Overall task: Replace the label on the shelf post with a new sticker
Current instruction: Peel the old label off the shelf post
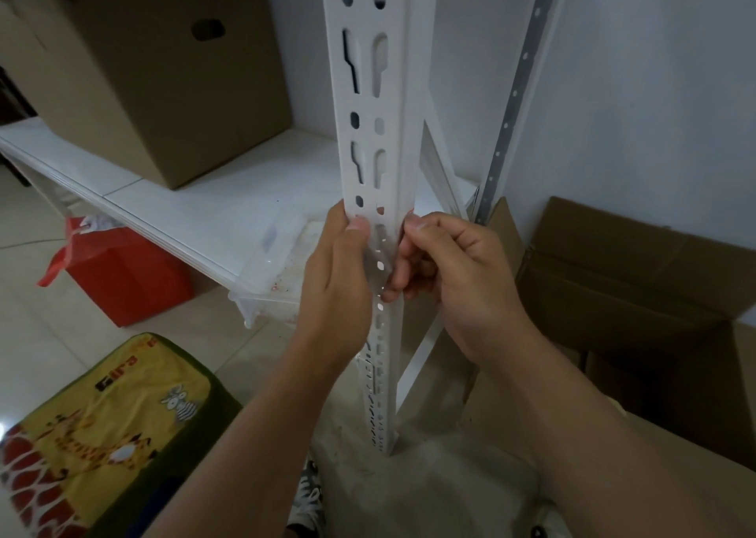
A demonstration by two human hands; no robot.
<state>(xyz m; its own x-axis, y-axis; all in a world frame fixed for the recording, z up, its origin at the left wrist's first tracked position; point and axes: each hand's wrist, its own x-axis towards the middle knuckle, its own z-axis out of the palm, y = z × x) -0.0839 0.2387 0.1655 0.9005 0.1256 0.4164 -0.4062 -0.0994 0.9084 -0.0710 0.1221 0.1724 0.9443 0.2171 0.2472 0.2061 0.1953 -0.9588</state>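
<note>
A white slotted shelf post [370, 99] stands upright in the middle of the view. My left hand [339, 279] grips its left edge, thumb pressed on the front face. My right hand [454, 275] is at the post's right edge with fingers curled, fingertips against the post. Between the two hands a thin clear or pale strip, perhaps the label [380, 247], lies on the post's face; its outline is hard to make out. Whether my right fingers pinch its edge is hidden.
A brown cardboard box [163, 83] sits on the white shelf board [196, 206]. A red bag [122, 275] and a clear plastic container [278, 263] lie under the shelf. An open cardboard box [638, 292] is at the right, a yellow giraffe cushion [110, 427] at the lower left.
</note>
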